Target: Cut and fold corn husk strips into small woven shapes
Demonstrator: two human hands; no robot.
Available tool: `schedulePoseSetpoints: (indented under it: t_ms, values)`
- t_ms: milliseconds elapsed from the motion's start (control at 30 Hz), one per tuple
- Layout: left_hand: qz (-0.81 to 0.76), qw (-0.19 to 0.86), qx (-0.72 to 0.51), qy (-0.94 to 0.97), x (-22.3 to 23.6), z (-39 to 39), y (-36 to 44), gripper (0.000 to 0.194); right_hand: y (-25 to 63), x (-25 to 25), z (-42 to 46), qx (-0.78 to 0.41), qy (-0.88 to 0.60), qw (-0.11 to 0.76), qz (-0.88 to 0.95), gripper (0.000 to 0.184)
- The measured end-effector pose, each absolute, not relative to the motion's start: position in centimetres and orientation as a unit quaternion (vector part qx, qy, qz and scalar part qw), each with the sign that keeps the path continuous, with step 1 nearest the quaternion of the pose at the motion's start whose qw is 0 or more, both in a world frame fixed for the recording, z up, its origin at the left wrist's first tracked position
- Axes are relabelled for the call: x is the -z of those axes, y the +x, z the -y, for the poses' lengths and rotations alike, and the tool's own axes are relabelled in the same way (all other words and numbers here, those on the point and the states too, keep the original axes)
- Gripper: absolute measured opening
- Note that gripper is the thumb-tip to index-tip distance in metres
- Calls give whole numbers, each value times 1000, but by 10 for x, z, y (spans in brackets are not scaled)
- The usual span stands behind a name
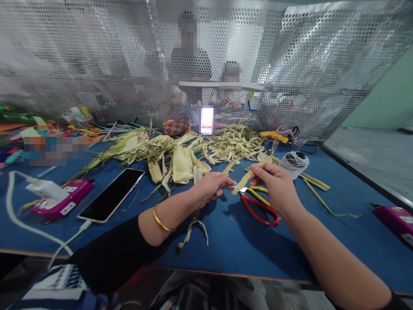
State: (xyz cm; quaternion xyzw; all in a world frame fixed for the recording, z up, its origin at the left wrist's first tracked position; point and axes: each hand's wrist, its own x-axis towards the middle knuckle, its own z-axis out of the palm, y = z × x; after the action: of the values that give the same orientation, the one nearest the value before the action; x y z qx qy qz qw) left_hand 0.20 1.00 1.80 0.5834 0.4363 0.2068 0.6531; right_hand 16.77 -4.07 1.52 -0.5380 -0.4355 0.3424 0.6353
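My right hand (274,183) pinches a pale strip of corn husk (242,183) between thumb and fingers, its free end pointing toward the left hand. My left hand (211,187), below a gold bangle, is closed around a narrower piece of husk (197,173); most of that piece is hidden by the palm. Under the hands lie red-handled scissors (260,212) and a tool with yellow handles (260,196), whose tips are partly covered. A curled husk scrap (193,234) hangs or lies just below the left hand; I cannot tell which.
Husk heaps (235,144) spread along the back of the blue table (226,254). A phone (111,196) and a purple power strip (69,198) with a cable sit left. A wrapped spool (294,163) stands right. Behind a perforated screen (129,51) are other people.
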Motion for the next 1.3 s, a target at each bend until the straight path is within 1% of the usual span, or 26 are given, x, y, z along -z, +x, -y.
schedulePoseSetpoints:
  t_ms: [100, 167, 267, 400, 567, 800, 967, 1067, 1167, 1300]
  values:
    - [-420, 660, -220, 583, -18, -10, 2, 18, 168, -15, 41, -378, -534, 625, 426, 32]
    - [-398, 680, -212, 578, -18, -9, 2, 20, 168, -15, 40, -380, -544, 614, 428, 31]
    - [-368, 707, -197, 571, -18, -7, 2, 26, 166, -13, 39, -377, -556, 597, 438, 30]
    - [-364, 692, -198, 591, -17, -5, 2, 34, 162, -9, 37, -394, -555, 579, 448, 30]
    - [-377, 671, -186, 611, -17, -7, 0, 28, 161, -4, 34, -411, -538, 580, 453, 27]
    - [-365, 670, -169, 624, -18, -8, -2, 26, 165, -5, 32, -376, -537, 635, 409, 21]
    - [-364, 654, -174, 639, -17, -10, -1, 27, 164, -3, 30, -368, -533, 651, 397, 21]
    - [-372, 648, -173, 641, -17, -9, 0, 22, 163, -1, 29, -369, -532, 659, 383, 24]
    - [-381, 646, -180, 637, -17, -8, 0, 20, 164, 1, 29, -407, -531, 648, 364, 30]
    - [-375, 642, -186, 642, -16, -8, 0, 20, 164, 1, 31, -484, -515, 599, 377, 36]
